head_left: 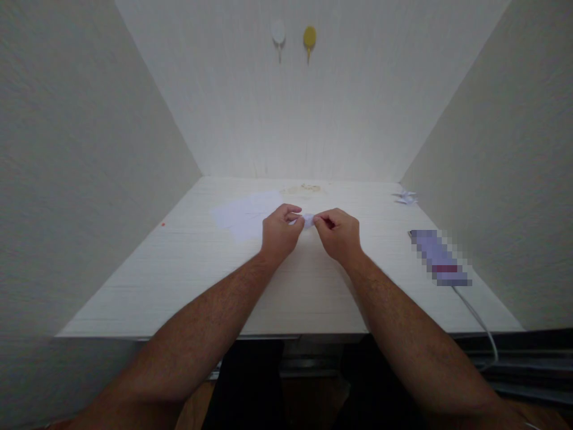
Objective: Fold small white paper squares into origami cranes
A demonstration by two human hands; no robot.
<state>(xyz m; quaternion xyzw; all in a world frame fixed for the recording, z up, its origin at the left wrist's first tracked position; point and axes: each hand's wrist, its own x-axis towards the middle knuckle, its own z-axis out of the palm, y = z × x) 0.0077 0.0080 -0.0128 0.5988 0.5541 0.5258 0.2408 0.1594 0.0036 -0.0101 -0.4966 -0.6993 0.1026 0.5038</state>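
Between my two hands is a small piece of white paper (308, 221), held just above the table. My left hand (282, 230) pinches its left side between thumb and fingers. On the other side, my right hand (339, 232) grips the paper's right edge with thumb and forefinger, the remaining fingers curled in. The fingers cover much of the piece, so its folds cannot be made out. Flat white paper sheets (244, 216) lie on the table to the left, partly behind my left hand.
Small folded paper figures (406, 197) sit at the back right of the white table (179, 286). A blurred-out phone-like device (441, 257) with a white cable (477, 316) lies at right. Walls enclose three sides; a white hook (278, 33) and yellow hook (309, 37) are on the back wall.
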